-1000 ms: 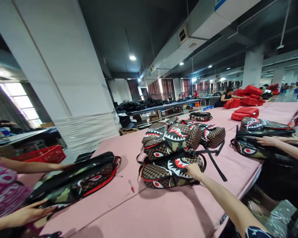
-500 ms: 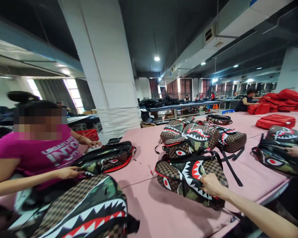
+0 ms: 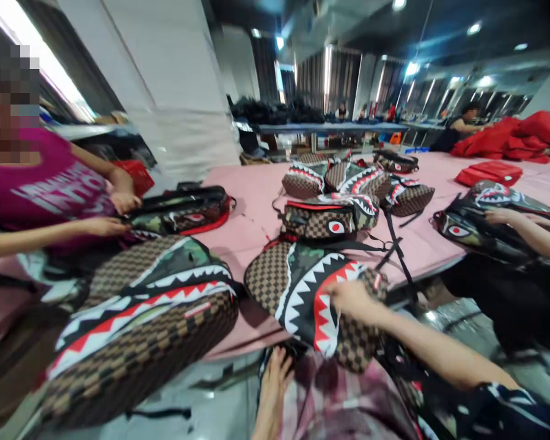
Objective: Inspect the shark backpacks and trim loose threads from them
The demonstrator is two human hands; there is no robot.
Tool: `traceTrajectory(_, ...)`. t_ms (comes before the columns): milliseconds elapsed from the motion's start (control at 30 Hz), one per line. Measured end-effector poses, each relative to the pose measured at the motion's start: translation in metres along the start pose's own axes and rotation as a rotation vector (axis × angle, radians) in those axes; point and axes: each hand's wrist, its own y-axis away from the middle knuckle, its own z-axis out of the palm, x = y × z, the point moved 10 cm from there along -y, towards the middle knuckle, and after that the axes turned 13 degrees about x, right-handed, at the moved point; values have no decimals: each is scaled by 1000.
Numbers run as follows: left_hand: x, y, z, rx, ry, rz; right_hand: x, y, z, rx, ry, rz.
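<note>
A shark-mouth backpack [image 3: 266, 281], brown checkered with camouflage, lies tilted over the near edge of the pink table [image 3: 252, 244]. My right hand [image 3: 352, 299] is closed on its front, by the red-and-white teeth; the fingertips pinch the fabric or a small part there. Below the bag's lower edge is my left hand [image 3: 279, 366], fingers apart and holding nothing visible. Whether it touches the underside cannot be made out.
Another shark backpack [image 3: 165, 318] fills the near left. Behind mine stands a pile of similar bags [image 3: 321, 220] with loose straps. Co-workers handle bags at left and right. A red bag [image 3: 488, 174] and a red heap [image 3: 508, 137] lie far right.
The view has tipped down. The backpack has come off the pile's front toward me, its front now turned up, with my right hand on it. My left hand has come into view.
</note>
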Motion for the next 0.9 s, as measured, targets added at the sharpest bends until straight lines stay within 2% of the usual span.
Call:
traceTrajectory(67,-45,23,-7,68,39,-129,105,-10,-41,271,-80,358)
traceTrajectory(133,-65,37,-6,100,58,-210,185,-2,-49,311,-86,518)
traceTrajectory(200,-63,43,8,66,54,-206,235,20,-37,299,-144,615)
traceTrajectory(267,-49,46,25,32,60,-166,257,44,-15,300,-233,661)
traceTrajectory(367,-33,52,40,25,84,-118,266,62,6,361,-348,693)
traceTrajectory(433,-32,57,42,40,83,-114,269,59,7,412,-399,696)
traceTrajectory(533,-41,67,43,64,55,-138,268,38,-1,444,-451,667)
traceTrajectory(633,-43,73,51,70,55,-151,252,26,-3,422,-468,616)
traceTrajectory(700,-29,71,54,68,113,-108,231,34,3,383,-465,576)
traceTrajectory(767,-8,62,39,150,191,-66,200,53,19,278,-479,498)
traceTrajectory(867,14,48,-10,397,218,-80,141,92,56,16,-575,297)
traceTrajectory(900,19,44,-24,453,200,-81,128,105,64,-23,-603,265)
